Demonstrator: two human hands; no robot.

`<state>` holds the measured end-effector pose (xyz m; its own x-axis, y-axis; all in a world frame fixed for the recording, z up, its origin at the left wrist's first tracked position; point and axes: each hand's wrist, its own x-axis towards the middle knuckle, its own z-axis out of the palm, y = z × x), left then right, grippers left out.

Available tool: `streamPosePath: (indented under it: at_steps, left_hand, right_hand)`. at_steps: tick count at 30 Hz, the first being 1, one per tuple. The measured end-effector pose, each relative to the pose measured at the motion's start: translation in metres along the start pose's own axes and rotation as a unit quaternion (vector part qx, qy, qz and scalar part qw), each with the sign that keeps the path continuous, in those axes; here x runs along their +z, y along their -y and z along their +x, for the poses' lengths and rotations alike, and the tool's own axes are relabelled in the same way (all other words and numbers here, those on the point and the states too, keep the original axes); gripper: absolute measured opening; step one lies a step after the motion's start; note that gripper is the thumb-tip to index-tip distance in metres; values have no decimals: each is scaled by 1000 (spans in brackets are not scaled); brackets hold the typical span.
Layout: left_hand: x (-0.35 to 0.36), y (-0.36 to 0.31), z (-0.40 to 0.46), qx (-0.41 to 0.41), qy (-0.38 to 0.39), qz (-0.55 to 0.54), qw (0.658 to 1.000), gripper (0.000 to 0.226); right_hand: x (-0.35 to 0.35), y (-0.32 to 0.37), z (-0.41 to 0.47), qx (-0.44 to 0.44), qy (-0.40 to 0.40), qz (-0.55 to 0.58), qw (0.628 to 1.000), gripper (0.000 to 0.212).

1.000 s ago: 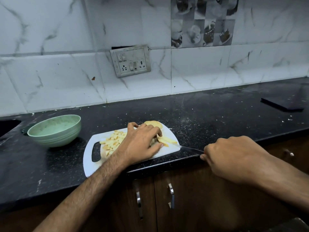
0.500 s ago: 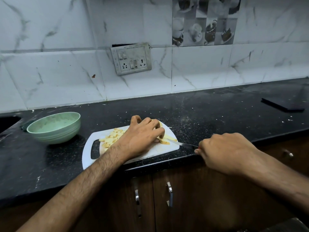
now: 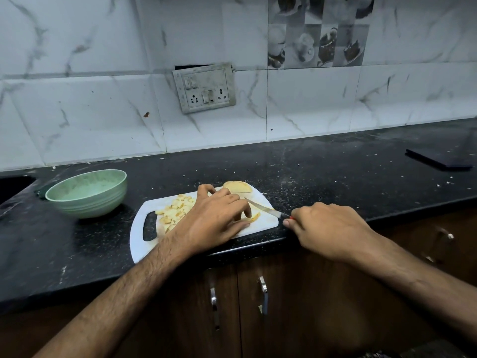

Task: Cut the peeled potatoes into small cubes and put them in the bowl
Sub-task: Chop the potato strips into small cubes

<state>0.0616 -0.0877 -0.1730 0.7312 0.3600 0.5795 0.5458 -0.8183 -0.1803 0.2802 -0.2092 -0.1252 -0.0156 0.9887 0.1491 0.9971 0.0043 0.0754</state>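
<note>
A white cutting board (image 3: 268,220) lies at the counter's front edge. On its left part sits a pile of potato cubes (image 3: 175,210). My left hand (image 3: 216,218) is curled over potato strips (image 3: 255,215) in the board's middle, holding them down. A peeled potato piece (image 3: 237,186) rests at the board's far edge. My right hand (image 3: 327,228) grips a knife by its handle; the blade (image 3: 260,206) slants across the strips beside my left fingers. The green bowl (image 3: 87,193) stands left of the board, with no potato visible in it.
The black stone counter (image 3: 335,177) runs along a tiled wall with a switch socket (image 3: 204,87). A dark flat object (image 3: 438,158) lies at the far right. A sink opening (image 3: 13,184) is at the far left. Wooden cabinet doors (image 3: 258,306) are below.
The knife blade has slid further in over the board, toward my left fingers. My right hand moved closer to the board. My left hand stays on the strips.
</note>
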Motion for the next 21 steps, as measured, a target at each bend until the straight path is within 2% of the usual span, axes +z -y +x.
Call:
streamPosePath:
  at_steps: [12,21]
  left_hand:
    - [3,11,-10,-20,-5,-89,996,34]
    - [1,9,-14,-6,-33,-68,997,29]
  right_hand:
    - [9,0,-21,-24,-5,-1,1000,34]
    - [12,12,2,-18,-26,2,1000,36]
